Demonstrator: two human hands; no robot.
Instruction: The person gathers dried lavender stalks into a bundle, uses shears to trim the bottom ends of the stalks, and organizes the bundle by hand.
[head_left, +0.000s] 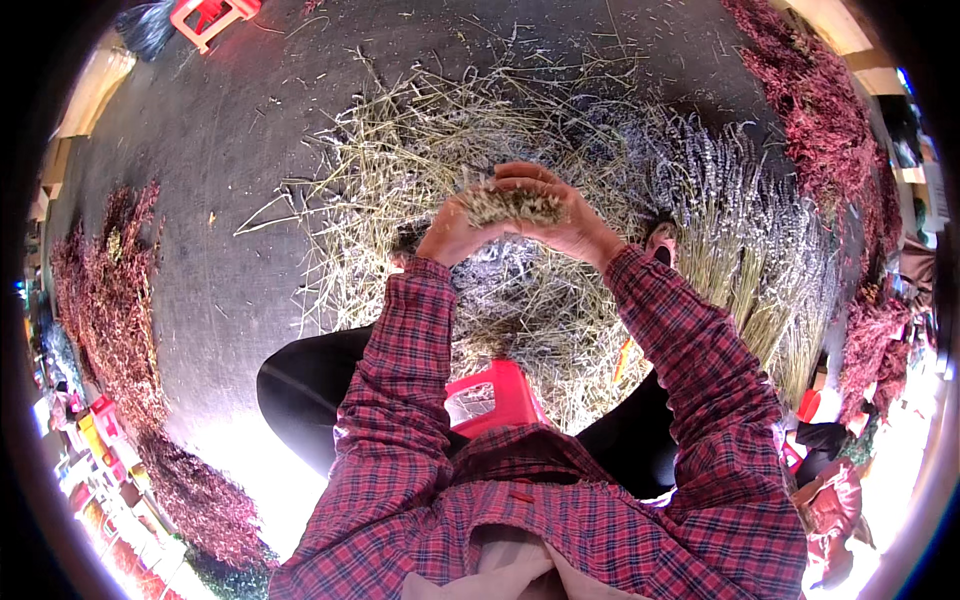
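Observation:
Both of my hands are raised in front of me, closed around one small bunch of dried stems (514, 208), whose pale ends face the camera. My left hand (461, 225) wraps its left side. My right hand (559, 206) grips its right side, with the fingers over the far edge. The lower part of the bunch is hidden. Beneath lies a wide loose heap of dried lavender stalks (390, 142). On the right, bundles of lavender with purple flower heads (720, 172) lie side by side. An orange-handled tool (622, 360) rests on the stalks near my right knee.
A red plastic stool (502, 397) stands between my legs, another red stool (214, 19) at the top left. Dark red dried branches (832, 127) line the right side, and more reddish branches (120, 292) lie on the left of the dark floor (217, 150). Boxes and goods crowd the rim.

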